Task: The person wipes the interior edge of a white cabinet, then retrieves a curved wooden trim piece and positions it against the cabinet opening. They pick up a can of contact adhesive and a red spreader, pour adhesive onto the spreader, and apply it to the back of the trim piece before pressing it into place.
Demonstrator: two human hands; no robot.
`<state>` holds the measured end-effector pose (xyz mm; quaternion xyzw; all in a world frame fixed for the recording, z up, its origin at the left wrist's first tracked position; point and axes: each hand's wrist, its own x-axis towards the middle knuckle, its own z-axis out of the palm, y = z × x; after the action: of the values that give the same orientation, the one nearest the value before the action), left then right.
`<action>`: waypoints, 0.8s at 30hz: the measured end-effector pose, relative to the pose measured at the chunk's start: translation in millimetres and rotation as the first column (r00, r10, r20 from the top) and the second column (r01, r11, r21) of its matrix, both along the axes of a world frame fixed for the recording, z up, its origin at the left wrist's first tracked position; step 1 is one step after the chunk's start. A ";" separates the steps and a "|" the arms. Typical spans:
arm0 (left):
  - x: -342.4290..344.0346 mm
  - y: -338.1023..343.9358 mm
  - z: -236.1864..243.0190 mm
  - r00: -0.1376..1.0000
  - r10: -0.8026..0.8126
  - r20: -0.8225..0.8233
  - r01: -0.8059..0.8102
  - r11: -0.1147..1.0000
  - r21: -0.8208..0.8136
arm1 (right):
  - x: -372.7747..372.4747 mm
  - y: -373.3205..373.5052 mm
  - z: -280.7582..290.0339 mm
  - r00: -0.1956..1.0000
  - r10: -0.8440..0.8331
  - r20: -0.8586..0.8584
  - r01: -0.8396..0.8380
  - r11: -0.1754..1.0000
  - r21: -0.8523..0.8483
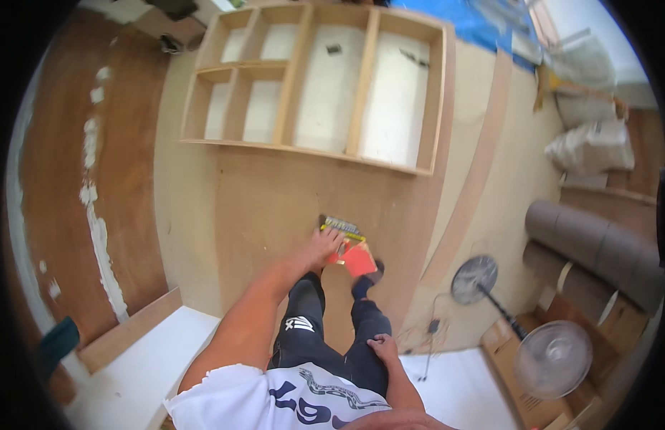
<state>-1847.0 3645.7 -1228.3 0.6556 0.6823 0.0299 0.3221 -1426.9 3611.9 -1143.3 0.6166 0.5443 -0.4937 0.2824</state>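
- on the dark trousers, at the right thigh, rests the right hand; its fingers are loosely bent against the cloth, and nothing shows in them.
- ahead of the knees, the left hand reaches down, its fingers curled over the left side of a packet in orange-red, yellow and black, grasping it; the thumb is too small to make out.
- the packet is low over a brown board, near the person's right foot; whether it touches the board i cannot tell.
- to the right stands a fan with a round base, near brown rolls.
- beyond the packet, well apart from it, lies a wooden frame with two long compartments on the right and four smaller ones on the left; small dark pieces lie in the long ones.
- past the frame, blue sheeting spreads at the far right.
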 end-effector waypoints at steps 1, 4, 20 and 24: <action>-0.7 -24.7 18.7 0.993 0.117 -0.011 -0.116 0.993 0.022 | 6.7 18.7 1.2 0.998 -0.045 -0.050 0.045 0.999 0.003; -6.6 -81.9 81.8 0.885 0.466 0.006 -0.465 0.883 0.066 | -22.6 100.6 41.0 0.987 0.078 -0.141 -0.030 0.950 0.312; 252.6 -295.1 358.1 -0.782 0.616 -0.100 -0.589 -0.677 0.442 | -138.0 340.6 40.5 0.198 0.968 -0.155 -0.970 0.217 0.113; 381.9 -317.5 348.7 -0.974 0.218 -0.061 -0.225 -0.893 0.390 | -252.2 331.5 -14.1 -0.212 0.935 -0.285 -0.937 -0.111 0.332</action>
<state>-1465.1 3328.2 -879.6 -0.5856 0.7806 0.1797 -0.1247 -1679.1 3943.4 -1157.4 -0.1303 0.8635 -0.2390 0.4246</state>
